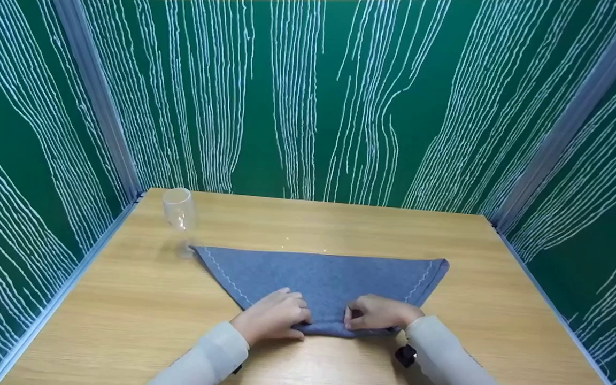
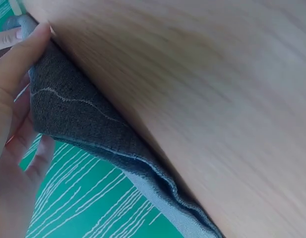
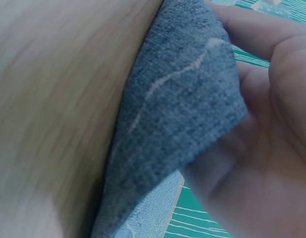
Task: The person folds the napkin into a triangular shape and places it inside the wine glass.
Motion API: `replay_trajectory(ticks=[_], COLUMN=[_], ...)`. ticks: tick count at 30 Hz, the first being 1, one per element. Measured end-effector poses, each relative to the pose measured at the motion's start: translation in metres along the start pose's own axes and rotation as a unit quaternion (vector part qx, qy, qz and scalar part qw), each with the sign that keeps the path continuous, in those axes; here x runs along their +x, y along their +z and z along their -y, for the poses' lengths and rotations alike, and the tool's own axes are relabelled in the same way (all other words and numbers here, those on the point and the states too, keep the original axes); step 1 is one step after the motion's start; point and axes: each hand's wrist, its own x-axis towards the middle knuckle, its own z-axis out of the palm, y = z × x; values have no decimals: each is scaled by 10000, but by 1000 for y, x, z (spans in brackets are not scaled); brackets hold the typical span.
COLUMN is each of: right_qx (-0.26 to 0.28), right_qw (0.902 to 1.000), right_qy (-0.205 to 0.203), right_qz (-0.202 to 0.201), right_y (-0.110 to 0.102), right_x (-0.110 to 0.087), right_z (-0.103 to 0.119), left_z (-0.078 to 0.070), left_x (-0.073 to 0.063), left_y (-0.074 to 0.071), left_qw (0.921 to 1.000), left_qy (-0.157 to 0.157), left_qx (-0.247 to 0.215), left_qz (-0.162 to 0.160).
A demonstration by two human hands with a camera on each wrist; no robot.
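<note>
A blue-grey cloth [image 1: 318, 278] with pale wavy stitching lies on the table, folded to a shape wide at the far side and narrow at the near side. At its near edge, which is turned over in a narrow fold, my left hand [image 1: 276, 315] pinches the fabric between thumb and fingers. My right hand [image 1: 380, 312] grips the same edge a little to the right, thumb and forefinger close together. In the left wrist view, the cloth [image 2: 78, 109] shows layered edges beside the thumb. A raised flap of cloth [image 3: 182, 99] lies against the right fingers in the right wrist view.
A clear stemmed glass [image 1: 178, 214] stands at the back left, its foot close to the cloth's far left corner. Green panels [image 1: 335, 107] with white lines enclose the wooden table [image 1: 142, 299] at the back and both sides.
</note>
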Motion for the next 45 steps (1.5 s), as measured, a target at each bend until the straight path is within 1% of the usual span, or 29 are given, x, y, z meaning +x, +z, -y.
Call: replay_trajectory(ticks=[3,6,8,10,12,15,16,18,19,20,21,22,23,26,29,32,34,37,38,40,43,45], right_qx=[-1,56,72,75,53,31,42,161,205,250,269,258,224,-53,-560,-1221,-1614,-1959,-2025,-2142,-2265,-2242], right_qw=[10000,10000,9999,9999,9999,9997,9997,9995,9994,9992,9992,9993,9994,9991,9951,9847,9769,9708,9700,9683,9649,9651], right_qy=[-28,-16,18,90,154,226,242,284,290,293,285,272,241,61,-285,-630,-731,-634,-589,-539,-623,-674], right_qz=[28,72,80,72,37,-28,-46,-50,-49,-48,-59,-86,-139,-411,-768,-1069,-1198,-1232,-1209,-1163,-1179,-1176], right_y=[0,0,1,1,1,1,1,1,1,1,2,2,3,5,10,15,17,18,18,18,16,12], right_x=[0,0,0,0,1,1,1,2,2,1,1,1,0,-2,-5,-9,-12,-14,-15,-15,-13,-12], right_z=[0,-1,-2,-2,-3,-2,-2,-2,-2,-2,-2,-2,-2,-1,3,8,11,14,14,14,13,14], left_z=[0,2,5,10,16,26,30,34,36,37,38,38,38,36,34,32,32,32,32,31,30,29], left_x=[1,1,2,3,6,9,10,10,10,11,11,10,11,11,10,10,9,8,8,7,5,4], left_y=[0,-1,-1,-1,0,2,3,5,5,6,6,7,7,7,9,10,10,10,10,9,9,8], left_qw=[10000,9990,9957,9880,9762,9488,9389,9133,9018,8919,8839,8780,8748,8804,8846,8855,8872,8907,8924,8931,8899,8867], left_qy=[12,-142,-299,-460,-598,-938,-1081,-1475,-1651,-1800,-1915,-2010,-2064,-2020,-1993,-2005,-1995,-1975,-1954,-1943,-1980,-2006], left_qx=[-57,-412,-856,-1439,-2040,-2935,-3172,-3663,-3848,-3993,-4105,-4174,-4210,-4126,-4059,-4044,-4017,-3961,-3936,-3932,-4003,-4071], left_qz=[-7,95,189,307,431,691,784,993,1070,1129,1168,1207,1219,1176,1136,1108,1081,1039,1021,999,930,886])
